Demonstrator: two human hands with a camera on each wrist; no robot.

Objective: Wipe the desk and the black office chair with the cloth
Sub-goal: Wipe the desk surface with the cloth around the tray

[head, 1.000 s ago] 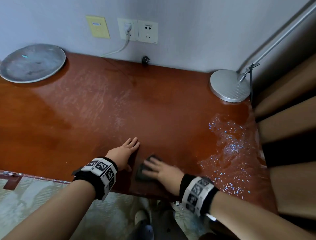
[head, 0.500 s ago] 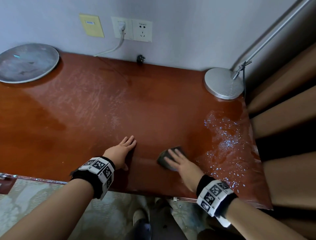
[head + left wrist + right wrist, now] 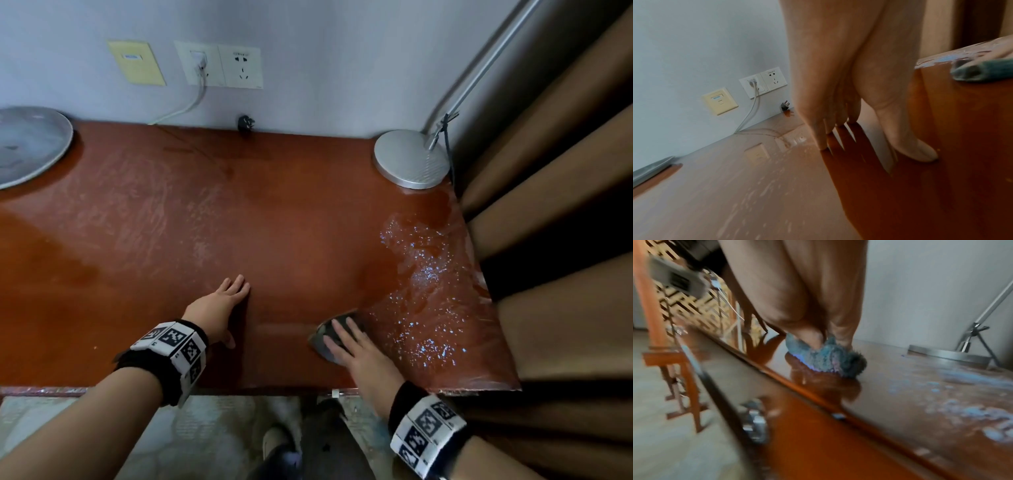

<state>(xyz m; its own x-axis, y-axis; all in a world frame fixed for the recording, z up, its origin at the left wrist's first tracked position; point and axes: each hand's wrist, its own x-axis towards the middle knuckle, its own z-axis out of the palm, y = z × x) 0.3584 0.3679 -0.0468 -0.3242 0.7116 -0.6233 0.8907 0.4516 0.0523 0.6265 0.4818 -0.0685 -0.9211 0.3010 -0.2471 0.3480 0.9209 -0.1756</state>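
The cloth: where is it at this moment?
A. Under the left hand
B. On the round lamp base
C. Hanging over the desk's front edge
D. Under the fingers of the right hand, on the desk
D: the right hand presses straight fingers on the cloth, which lies on the desk.

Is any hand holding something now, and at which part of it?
Neither grips anything. The right hand presses flat, fingers straight, on top of the cloth. The left hand rests open on the desk.
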